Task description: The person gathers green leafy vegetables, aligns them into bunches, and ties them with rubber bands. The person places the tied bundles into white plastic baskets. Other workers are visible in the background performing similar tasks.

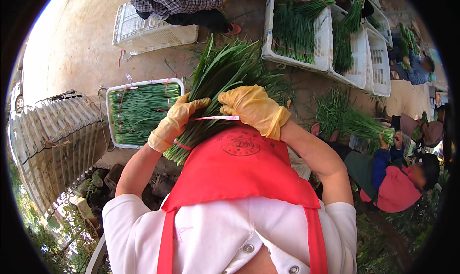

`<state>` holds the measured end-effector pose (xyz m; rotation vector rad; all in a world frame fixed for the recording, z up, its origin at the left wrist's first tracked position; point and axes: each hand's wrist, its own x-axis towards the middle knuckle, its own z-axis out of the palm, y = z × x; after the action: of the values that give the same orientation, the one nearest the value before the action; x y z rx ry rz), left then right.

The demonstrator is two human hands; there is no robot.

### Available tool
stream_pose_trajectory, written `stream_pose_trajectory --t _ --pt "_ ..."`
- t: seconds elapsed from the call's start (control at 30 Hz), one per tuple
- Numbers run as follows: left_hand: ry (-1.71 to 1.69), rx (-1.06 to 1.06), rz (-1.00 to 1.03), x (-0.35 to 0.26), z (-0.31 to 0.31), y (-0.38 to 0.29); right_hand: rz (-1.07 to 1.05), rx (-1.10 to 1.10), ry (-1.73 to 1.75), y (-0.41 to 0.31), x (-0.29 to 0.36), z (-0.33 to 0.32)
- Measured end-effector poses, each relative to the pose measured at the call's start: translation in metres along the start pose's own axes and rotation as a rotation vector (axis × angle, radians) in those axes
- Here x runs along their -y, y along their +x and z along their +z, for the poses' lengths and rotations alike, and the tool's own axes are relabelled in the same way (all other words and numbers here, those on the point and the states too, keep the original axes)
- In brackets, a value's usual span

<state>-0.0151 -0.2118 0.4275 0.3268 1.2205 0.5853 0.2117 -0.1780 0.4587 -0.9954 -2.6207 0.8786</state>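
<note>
Both my hands wear yellow rubber gloves and are at a large bunch of garlic chives that leans against my red apron. My left hand grips the bunch from the left, thumb laid across the leaves. On the other side, my right hand curls its fingers against the leaves; its fingertips are partly hidden. A pinkish tie strip crosses the bunch just below my hands, with one end free by the right wrist. A red band circles the stalks near their pale cut ends.
Left of my hands stands a white crate of tied chive bunches. More crates are at upper right, near loose chives. A co-worker holds a bunch at right; another person sits on an upturned crate.
</note>
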Motion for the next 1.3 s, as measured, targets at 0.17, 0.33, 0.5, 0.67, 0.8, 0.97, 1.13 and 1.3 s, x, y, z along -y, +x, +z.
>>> stream_pose_trajectory --t 0.17,0.33,0.5,0.67,0.8,0.97,1.13,1.3 --pt "0.082 0.034 0.026 0.002 -0.002 0.001 -0.103 -0.061 -0.171 -0.003 0.006 0.008" --pt "0.137 0.082 0.062 -0.013 0.007 -0.016 0.656 -0.389 -0.002 -0.045 -0.063 -0.055" --pt "0.302 0.311 0.38 0.012 -0.034 0.003 0.654 -0.182 0.388 -0.104 -0.051 -0.058" --pt "0.604 0.297 0.529 0.018 -0.049 0.014 0.702 0.014 0.573 -0.077 -0.015 -0.067" --pt "0.573 0.238 0.283 -0.001 -0.026 0.008 0.631 0.008 0.604 -0.075 -0.015 -0.052" --pt "0.274 0.244 0.13 -0.016 0.004 -0.003 0.197 -0.366 -0.053 -0.07 -0.016 -0.005" --pt "0.369 0.454 0.326 0.005 -0.037 0.011 0.839 -0.463 -0.052 -0.105 -0.105 -0.004" --pt "0.374 0.383 0.144 0.005 -0.052 0.029 0.575 -0.499 0.293 -0.092 -0.02 -0.027"
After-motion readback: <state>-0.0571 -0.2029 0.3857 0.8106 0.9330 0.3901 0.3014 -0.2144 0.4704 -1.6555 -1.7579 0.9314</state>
